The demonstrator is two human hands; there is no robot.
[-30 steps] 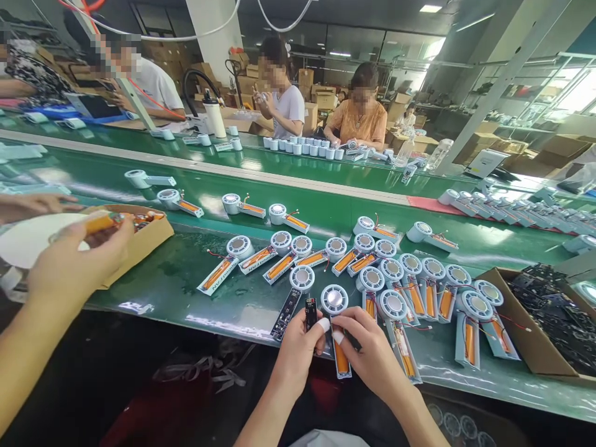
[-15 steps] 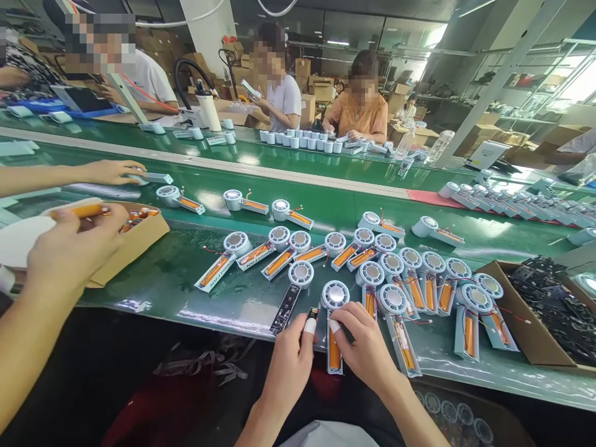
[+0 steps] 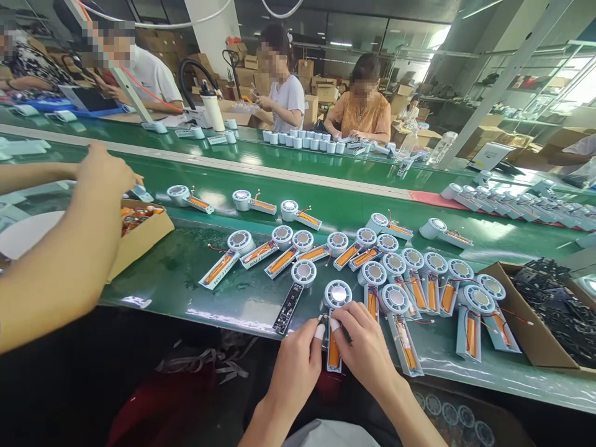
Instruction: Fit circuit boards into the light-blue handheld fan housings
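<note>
My left hand (image 3: 298, 366) and my right hand (image 3: 365, 351) meet over one fan half-shell (image 3: 334, 323) that lies on the green bench edge, its round grille up and an orange battery in its handle. Both index fingertips wear white finger cots. The fingers of my left hand pinch a small black circuit board (image 3: 321, 320) against the top of the handle; most of the board is hidden by the fingers. My right hand presses on the shell beside it. A finished shell with a black board in its handle (image 3: 295, 290) lies just to the left.
Several more fan shells with orange batteries (image 3: 400, 279) lie fanned out to the right and behind. A cardboard box of black circuit boards (image 3: 544, 310) stands at the right. A neighbour's arm (image 3: 60, 261) reaches over a box (image 3: 139, 233) at the left. People work across the conveyor (image 3: 326, 211).
My left hand carried the black board from upright above the bench down onto the shell's handle. The neighbour's hand dropped its battery and reached toward the conveyor.
</note>
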